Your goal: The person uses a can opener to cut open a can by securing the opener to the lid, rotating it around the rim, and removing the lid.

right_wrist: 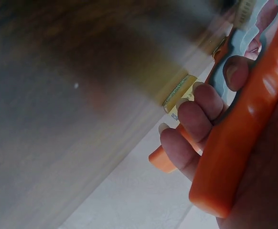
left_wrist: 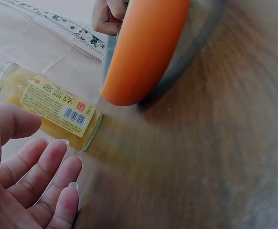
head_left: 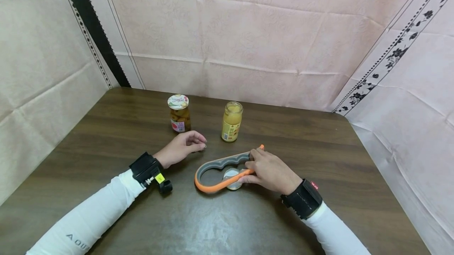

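Note:
My right hand grips an orange and grey jar opener by its handles, with fingers curled round them in the right wrist view. The opener's looped end points left, just above or on the table; I cannot tell which. A round silvery lid shows partly behind the opener's lower arm, close to my right thumb. My left hand holds nothing, its fingers loosely bent and the palm visible in the left wrist view. Behind and between the hands stands a lidless glass jar of yellow fruit, upright.
A second jar with a patterned lid and dark contents stands at the back left, just beyond my left hand. Both jars are on a dark wooden table. Pale cloth hangs behind the table and at its sides.

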Available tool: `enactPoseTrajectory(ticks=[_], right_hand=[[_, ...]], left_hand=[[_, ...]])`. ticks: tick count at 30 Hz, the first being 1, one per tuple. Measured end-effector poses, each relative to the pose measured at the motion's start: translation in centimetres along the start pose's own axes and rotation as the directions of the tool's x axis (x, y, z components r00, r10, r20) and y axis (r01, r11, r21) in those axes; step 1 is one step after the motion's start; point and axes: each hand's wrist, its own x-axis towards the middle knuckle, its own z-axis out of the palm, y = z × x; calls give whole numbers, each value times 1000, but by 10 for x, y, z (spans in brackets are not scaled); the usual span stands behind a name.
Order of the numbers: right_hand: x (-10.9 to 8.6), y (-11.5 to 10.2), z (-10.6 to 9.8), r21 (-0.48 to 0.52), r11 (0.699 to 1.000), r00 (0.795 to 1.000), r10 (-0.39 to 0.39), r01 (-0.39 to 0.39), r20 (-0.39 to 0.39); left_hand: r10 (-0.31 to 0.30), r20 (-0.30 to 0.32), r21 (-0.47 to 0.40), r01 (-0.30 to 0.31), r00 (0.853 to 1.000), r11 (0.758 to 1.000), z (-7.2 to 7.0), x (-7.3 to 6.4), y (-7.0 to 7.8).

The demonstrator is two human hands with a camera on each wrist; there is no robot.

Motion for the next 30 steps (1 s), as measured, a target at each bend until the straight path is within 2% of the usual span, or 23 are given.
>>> enactPoseTrajectory(ticks=[12,17,21,25,30], right_hand=[[0,-1,1,-22,999,998,-38,37,-52],[0,-1,2,-44,999,998,-30,27,-54],[1,-1,2,-93,995,991,-48,37,-125],[1,0,0,-141,989,974,-78,49,-215],[2,0,-4,-165,985,961,-87,45,-261]], left_hand=[[-15,0,7,15,1000,1000,-1,0,0],[-20,-5,2,20,1000,1000,-3,-1,2],[-32,2,7,32,999,999,-7,1,-1],[-48,10,20,48,999,999,-12,1,-2],[-41,0,22,41,999,999,-19,-3,-4]])
